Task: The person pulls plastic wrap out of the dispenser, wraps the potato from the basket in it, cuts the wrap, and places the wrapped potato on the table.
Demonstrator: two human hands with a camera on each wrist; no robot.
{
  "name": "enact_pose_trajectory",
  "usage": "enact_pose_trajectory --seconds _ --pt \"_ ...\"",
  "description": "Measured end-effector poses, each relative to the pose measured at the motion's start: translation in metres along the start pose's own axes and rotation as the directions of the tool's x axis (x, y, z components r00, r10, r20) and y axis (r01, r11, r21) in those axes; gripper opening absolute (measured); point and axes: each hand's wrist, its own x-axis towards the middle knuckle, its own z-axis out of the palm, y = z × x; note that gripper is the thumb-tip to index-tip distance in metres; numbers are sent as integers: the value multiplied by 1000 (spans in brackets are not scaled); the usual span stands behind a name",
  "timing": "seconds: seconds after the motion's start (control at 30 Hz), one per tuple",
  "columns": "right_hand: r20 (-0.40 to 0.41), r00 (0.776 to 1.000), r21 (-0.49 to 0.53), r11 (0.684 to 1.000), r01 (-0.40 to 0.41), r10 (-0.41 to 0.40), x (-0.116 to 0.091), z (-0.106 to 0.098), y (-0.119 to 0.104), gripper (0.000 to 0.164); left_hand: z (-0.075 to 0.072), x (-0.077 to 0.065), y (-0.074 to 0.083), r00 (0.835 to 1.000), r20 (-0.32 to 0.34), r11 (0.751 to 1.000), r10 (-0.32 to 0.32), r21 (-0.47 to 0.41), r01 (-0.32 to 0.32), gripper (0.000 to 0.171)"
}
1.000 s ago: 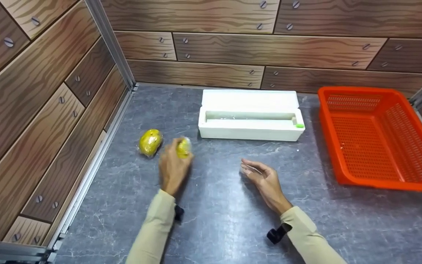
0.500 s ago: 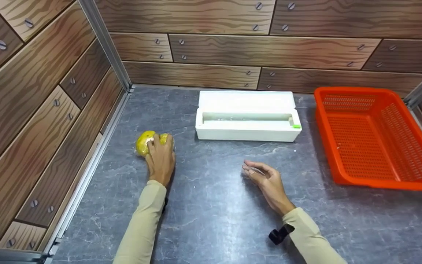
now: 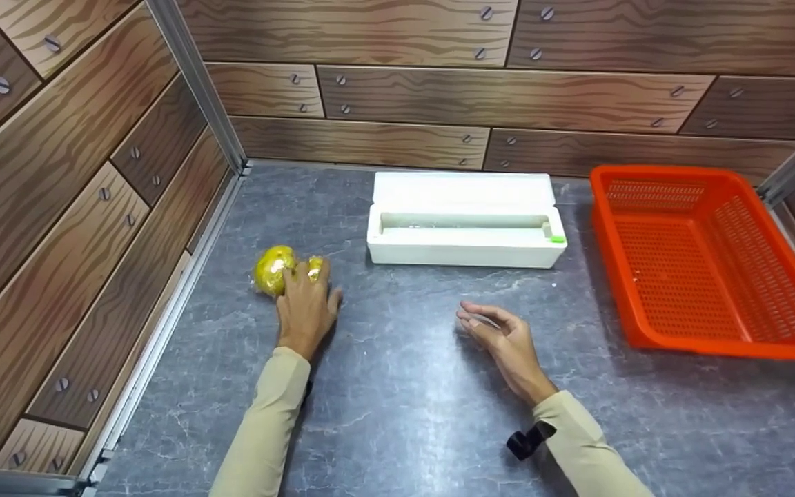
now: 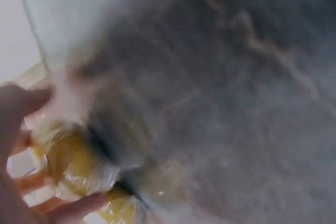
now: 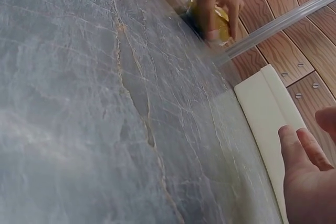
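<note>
Two yellow fruits wrapped in clear film lie side by side at the left of the table. My left hand reaches over the right-hand fruit, covering much of it, with fingertips also close to the other wrapped fruit. In the left wrist view the thumb stands away from the nearer fruit, while the fingers lie along its far side. My right hand holds nothing, its fingers loosely bent over the table in front of the white box.
The long white box has its lid raised, a narrow trough and a green tab at its right end. An orange perforated basket stands at the right. Wood-patterned walls enclose the back and left of the grey table.
My left hand has moved left with the wrapped fruit, setting it beside the other one. Its thumb has since spread away from the fruit. The right hand has stayed in place.
</note>
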Motion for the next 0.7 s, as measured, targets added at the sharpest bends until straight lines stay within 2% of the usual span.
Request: enact_pose_trajectory --seconds 0.07,0.17,0.23,0.47,0.7 --pt "-2 1000 18 1000 0 0 1 -1 -1 29 -4 -1 -1 1000 10 998 -13 -67 14 48" --pt "-5 1000 56 998 -2 2 2 -2 -1 29 -8 -1 -2 1000 -7 985 -18 -173 17 41" --pt "2 1000 78 997 -8 8 2 -2 -1 29 -8 -2 -3 1000 -28 977 -14 -214 7 39" --pt "21 1000 79 997 -9 7 2 -1 -2 30 -8 0 -3 996 -92 970 8 -241 -30 34" --pt "31 999 12 1000 -19 19 3 1 0 27 -7 -4 -4 995 -100 972 -6 -234 -17 34"
